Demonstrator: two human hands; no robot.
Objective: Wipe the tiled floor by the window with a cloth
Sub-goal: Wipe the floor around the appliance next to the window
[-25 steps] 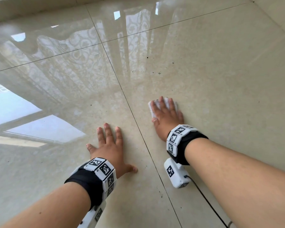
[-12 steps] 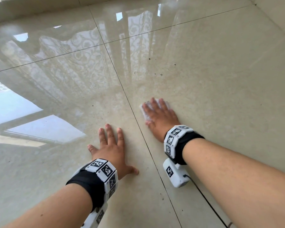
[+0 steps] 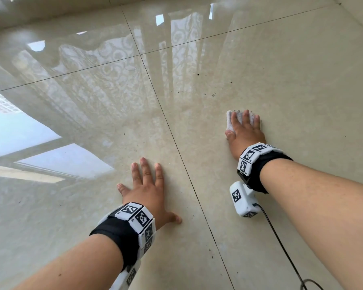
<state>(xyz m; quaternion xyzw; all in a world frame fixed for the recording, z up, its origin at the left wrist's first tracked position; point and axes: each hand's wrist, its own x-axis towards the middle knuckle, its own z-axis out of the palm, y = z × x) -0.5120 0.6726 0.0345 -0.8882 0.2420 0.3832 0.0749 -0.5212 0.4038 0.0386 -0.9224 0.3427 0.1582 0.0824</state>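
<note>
hands: two, both ours, flat on the floor [image 3: 291,80]
right hand [image 3: 244,133]: fingers straight, pressing one white cloth [image 3: 231,122] down
left hand [image 3: 147,189]: splayed wide, holding nothing
wristbands: two

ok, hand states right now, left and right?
Left hand: open, flat on the tiled floor, holding nothing.
Right hand: open, straight fingers pressing the white cloth onto the floor.
</note>
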